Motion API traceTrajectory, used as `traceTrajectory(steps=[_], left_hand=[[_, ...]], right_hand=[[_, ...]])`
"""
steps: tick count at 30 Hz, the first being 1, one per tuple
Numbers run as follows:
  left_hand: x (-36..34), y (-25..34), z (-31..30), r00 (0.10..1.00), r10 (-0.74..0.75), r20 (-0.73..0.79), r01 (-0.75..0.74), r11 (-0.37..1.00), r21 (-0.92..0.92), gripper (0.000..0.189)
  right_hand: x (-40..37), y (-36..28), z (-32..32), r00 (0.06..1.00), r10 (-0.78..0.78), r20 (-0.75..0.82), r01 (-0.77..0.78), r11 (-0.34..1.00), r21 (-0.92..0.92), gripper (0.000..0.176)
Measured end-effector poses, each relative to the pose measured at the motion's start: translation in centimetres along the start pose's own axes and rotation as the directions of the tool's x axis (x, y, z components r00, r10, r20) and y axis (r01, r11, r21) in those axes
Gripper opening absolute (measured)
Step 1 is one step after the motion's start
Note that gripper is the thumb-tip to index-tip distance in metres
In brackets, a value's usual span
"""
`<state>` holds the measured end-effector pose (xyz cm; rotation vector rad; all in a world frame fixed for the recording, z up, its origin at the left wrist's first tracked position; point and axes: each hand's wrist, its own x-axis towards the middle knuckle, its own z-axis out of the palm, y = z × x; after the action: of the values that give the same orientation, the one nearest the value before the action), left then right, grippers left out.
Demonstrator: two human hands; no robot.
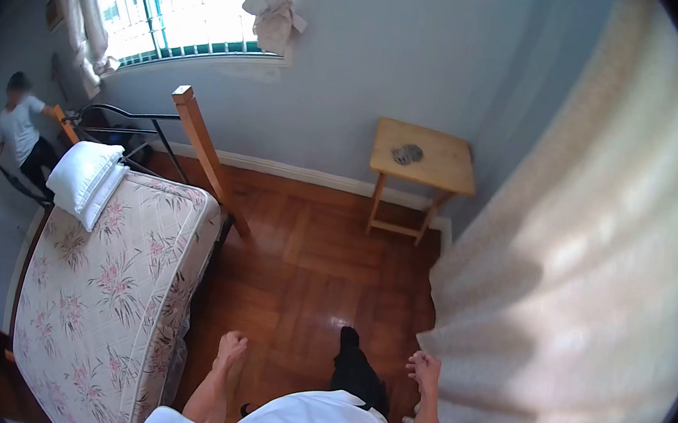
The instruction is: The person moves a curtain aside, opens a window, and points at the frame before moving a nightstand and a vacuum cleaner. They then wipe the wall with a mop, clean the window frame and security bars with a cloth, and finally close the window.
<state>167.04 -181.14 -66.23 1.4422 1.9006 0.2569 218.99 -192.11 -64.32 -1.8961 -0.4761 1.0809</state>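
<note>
My left hand hangs in front of me, its fingers curled into a loose fist with nothing showing in them. It is over the floor, to the right of a bed's floral mattress. On the other side, my right hand has loosely bent fingers, partly apart, and nothing shows in it. Those fingertips are near the lower left edge of a long beige curtain.
A small wooden table with a grey object stands by the wall. White pillows lie at the bed's head; a wooden post rises at its corner. Another person stands behind the bed. A barred window is above.
</note>
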Motion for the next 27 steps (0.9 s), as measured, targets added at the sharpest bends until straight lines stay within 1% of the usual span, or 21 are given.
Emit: traceTrajectory(steps=[2,3,4,5,7,9,10,11,14,15,16,17,18,19,20,21,22,24,25,26,27], left_hand=[[1.5,-2.8,1.9,0.952,-0.288,0.106,0.282,0.957,0.073,0.035],[-0.1,-1.5,0.9,0.931,-0.336,0.143,0.331,0.942,0.054,0.037],[1.1,-5.9,3.7,0.91,-0.382,0.163,0.375,0.924,0.072,0.025],[-0.9,-2.2,1.5,0.814,-0.515,0.269,0.548,0.834,-0.065,0.034],[-3.1,-0.3,1.7,0.878,-0.467,0.102,0.478,0.867,-0.14,0.029],[-3.8,-3.9,7.3,0.827,-0.549,-0.125,0.552,0.834,-0.007,0.025],[-1.3,-2.9,7.8,0.82,-0.56,-0.119,0.562,0.827,-0.016,0.025],[3.0,-1.3,7.6,0.814,-0.575,-0.084,0.577,0.816,0.004,0.025],[9.3,-0.2,5.3,0.795,-0.606,0.04,0.601,0.794,0.091,0.026],[12.4,0.6,3.7,0.787,-0.612,0.079,0.604,0.79,0.106,0.026],[15.7,1.5,2.2,0.782,-0.611,0.126,0.599,0.792,0.118,0.026],[20.0,2.1,0.4,0.775,-0.63,0.045,0.631,0.775,-0.034,0.025],[24.9,3.1,-3.0,0.828,-0.55,0.109,0.558,0.827,-0.063,0.027],[30.4,2.3,-4.8,0.928,-0.367,0.06,0.367,0.93,0.02,0.03],[34.2,6.6,-9.8,0.927,-0.374,-0.018,0.372,0.926,-0.056,0.031],[38.5,8.0,-12.6,0.96,-0.232,-0.16,0.24,0.97,0.033,0.032],[42.4,10.2,-15.7,0.962,-0.236,-0.139,0.243,0.97,0.032,0.034],[49.4,14.8,-20.8,0.967,-0.222,-0.123,0.227,0.974,0.023,0.032],[53.3,15.5,-21.4,0.978,-0.118,-0.171,0.124,0.992,0.025,0.032],[57.0,16.1,-21.5,0.973,-0.028,-0.228,0.029,1.0,0.0,0.031],[59.4,18.1,-23.1,0.984,0.111,-0.136,-0.092,0.986,0.139,0.03]], right_hand=[[6.2,-6.1,2.6,1.0,0.002,0.028,-0.001,1.0,-0.014,0.013],[9.3,-9.9,4.2,1.0,0.0,0.018,0.0,1.0,-0.005,0.011],[12.8,-12.7,5.8,0.992,-0.086,0.096,0.089,0.996,-0.029,0.01],[16.4,-15.1,7.2,0.973,-0.16,0.167,0.17,0.984,-0.05,0.009],[22.3,-21.2,10.7,0.947,-0.246,0.207,0.283,0.943,-0.174,0.01],[28.0,-26.1,14.5,0.914,-0.336,0.226,0.378,0.909,-0.176,0.013],[29.4,-29.0,14.9,0.954,-0.258,0.155,0.277,0.954,-0.115,0.014],[33.3,-34.3,20.2,0.965,-0.197,0.173,0.208,0.977,-0.048,0.016],[41.9,-38.2,24.6,0.953,-0.269,0.14,0.269,0.963,0.016,0.021],[46.0,-38.2,25.5,0.972,-0.223,0.078,0.217,0.973,0.082,0.031],[50.4,-38.9,26.8,0.988,-0.154,0.004,0.154,0.984,-0.086,0.042],[49.9,-41.0,28.2,0.982,-0.188,-0.023,0.187,0.982,-0.038,0.044],[61.2,-35.3,27.0,0.932,-0.361,-0.04,0.358,0.931,-0.075,0.062],[63.5,-35.5,27.6,0.913,-0.4,-0.086,0.352,0.875,-0.331,0.073],[65.2,-37.2,28.8,0.883,-0.451,-0.132,0.307,0.766,-0.565,0.084],[62.5,-39.4,30.2,0.945,-0.312,-0.098,0.274,0.919,-0.284,0.091],[60.4,-40.6,31.5,0.985,-0.17,-0.022,0.171,0.985,0.014,0.097],[68.7,-33.6,31.2,0.878,-0.479,-0.015,0.468,0.865,-0.18,0.08],[66.9,-36.3,31.9,0.907,-0.414,-0.078,0.368,0.868,-0.334,0.071],[65.5,-37.5,31.8,0.897,-0.433,-0.084,0.338,0.797,-0.5,0.063],[64.6,-37.8,31.4,0.859,-0.511,-0.043,0.353,0.649,-0.674,0.055]])
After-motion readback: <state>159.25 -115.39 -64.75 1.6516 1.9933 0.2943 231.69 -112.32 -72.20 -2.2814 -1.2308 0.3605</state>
